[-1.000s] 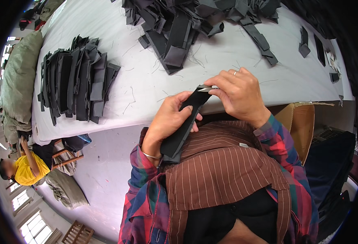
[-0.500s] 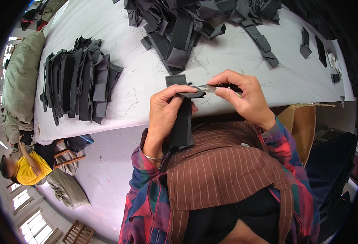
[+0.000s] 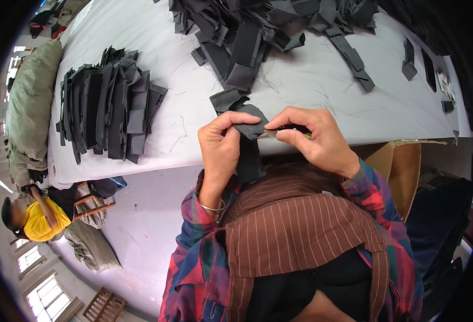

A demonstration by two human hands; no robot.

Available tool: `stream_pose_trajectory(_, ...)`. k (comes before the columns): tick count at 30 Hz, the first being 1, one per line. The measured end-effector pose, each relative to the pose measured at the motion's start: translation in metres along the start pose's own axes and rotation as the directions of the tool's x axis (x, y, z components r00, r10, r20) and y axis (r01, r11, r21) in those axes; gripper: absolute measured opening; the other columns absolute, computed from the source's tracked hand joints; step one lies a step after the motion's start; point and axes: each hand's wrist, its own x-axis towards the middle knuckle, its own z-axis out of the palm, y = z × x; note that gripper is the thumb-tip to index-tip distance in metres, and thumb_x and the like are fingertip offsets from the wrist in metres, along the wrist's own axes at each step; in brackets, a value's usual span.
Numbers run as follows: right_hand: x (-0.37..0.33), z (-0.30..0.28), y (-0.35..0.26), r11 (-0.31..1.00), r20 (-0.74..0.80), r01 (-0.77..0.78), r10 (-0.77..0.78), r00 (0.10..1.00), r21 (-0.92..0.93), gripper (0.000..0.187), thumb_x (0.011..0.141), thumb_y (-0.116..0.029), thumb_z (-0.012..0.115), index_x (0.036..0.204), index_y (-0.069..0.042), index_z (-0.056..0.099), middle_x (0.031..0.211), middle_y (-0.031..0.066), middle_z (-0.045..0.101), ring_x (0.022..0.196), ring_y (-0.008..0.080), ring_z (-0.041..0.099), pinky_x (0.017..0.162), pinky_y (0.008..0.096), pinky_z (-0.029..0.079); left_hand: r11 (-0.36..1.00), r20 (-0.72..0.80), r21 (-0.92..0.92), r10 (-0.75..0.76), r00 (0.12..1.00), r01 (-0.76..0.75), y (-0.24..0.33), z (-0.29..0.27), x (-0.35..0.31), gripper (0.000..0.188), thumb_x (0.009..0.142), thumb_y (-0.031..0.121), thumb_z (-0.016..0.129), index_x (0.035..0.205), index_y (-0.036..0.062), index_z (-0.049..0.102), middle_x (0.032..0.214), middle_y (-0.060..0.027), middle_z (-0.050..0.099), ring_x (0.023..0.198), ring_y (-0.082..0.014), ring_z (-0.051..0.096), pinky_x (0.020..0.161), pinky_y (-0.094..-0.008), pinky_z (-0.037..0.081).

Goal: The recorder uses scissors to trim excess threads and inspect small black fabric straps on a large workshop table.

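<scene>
My left hand [image 3: 219,146] pinches a dark grey fabric strip [image 3: 251,163] between thumb and fingers near the table's front edge. The strip's folded end lies over my fingertips, and its lower part hangs down toward my apron. My right hand [image 3: 322,140] is closed around small thread snips [image 3: 267,136]. Their metal blades sit at the edge of the folded cloth, while the fingers hide most of the dark handle. The right fingertips touch or nearly touch the strip; I cannot tell which.
A loose heap of dark strips [image 3: 242,51] covers the far middle of the white table [image 3: 188,107]. Strips stand in a neat row [image 3: 105,107] at left. A cardboard box [image 3: 408,169] is below the edge at right. Far left, a person in yellow [image 3: 46,219] sits near stuffed sacks.
The strip's end has been turned and spread out over my left fingers. My right hand has brought the snips slightly lower, close against the cloth.
</scene>
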Motion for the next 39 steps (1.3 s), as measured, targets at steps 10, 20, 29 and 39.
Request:
stream_pose_trajectory(10, 0.003, 0.000, -0.005, 0.993, 0.056, -0.027, 0.033, 0.998, -0.114, 0.012, 0.081, -0.007, 0.066, 0.093, -0.004, 0.067, 0.085, 0.0095, 0.069, 0.073, 0.0202, 0.065, 0.065, 0.0281, 0.050, 0.999, 0.018, 0.033, -0.029, 0.999, 0.028, 0.001, 0.001, -0.002, 0.035, 0.077, -0.013, 0.038, 0.086, -0.0029, 0.070, 0.080, -0.0063, 0.068, 0.074, -0.0094, 0.060, 0.069, -0.0223, 0.048)
stream_pose_trajectory(20, -0.003, 0.002, 0.007, 0.999, -0.092, -0.018, 0.022, 0.996, 0.045, 0.011, 0.084, -0.006, 0.065, 0.093, -0.001, 0.065, 0.082, 0.0086, 0.069, 0.073, 0.0154, 0.064, 0.068, 0.0260, 0.049, 0.726, 0.310, -0.432, -0.438, 0.844, 0.536, -0.003, -0.012, -0.021, 0.037, 0.089, 0.020, 0.061, 0.118, -0.0011, 0.054, 0.107, -0.0224, 0.062, 0.093, -0.0285, 0.064, 0.087, -0.0365, 0.053)
stream_pose_trajectory(29, -0.015, 0.013, 0.013, 0.992, 0.100, -0.119, 0.121, 0.988, -0.033, 0.015, 0.084, -0.003, 0.060, 0.097, 0.002, 0.064, 0.087, 0.0098, 0.068, 0.079, 0.0168, 0.063, 0.074, 0.0258, 0.047, 0.695, 0.304, -0.556, -0.339, 0.890, 0.455, -0.001, -0.017, -0.042, 0.073, 0.081, -0.005, 0.060, 0.145, 0.0042, 0.025, 0.133, -0.0210, 0.049, 0.119, -0.0257, 0.053, 0.100, -0.0358, 0.045)
stream_pose_trajectory(39, -0.011, 0.025, 0.012, 0.968, 0.097, 0.061, -0.038, 0.995, -0.245, 0.013, 0.080, -0.008, 0.065, 0.092, -0.004, 0.066, 0.094, 0.0096, 0.070, 0.082, 0.0276, 0.066, 0.070, 0.0335, 0.048, 0.777, 0.290, -0.472, -0.310, 0.905, 0.417, -0.001, -0.014, -0.047, 0.074, 0.075, -0.012, 0.054, 0.144, 0.0039, 0.031, 0.131, -0.0115, 0.048, 0.120, -0.0172, 0.049, 0.102, -0.0293, 0.039)
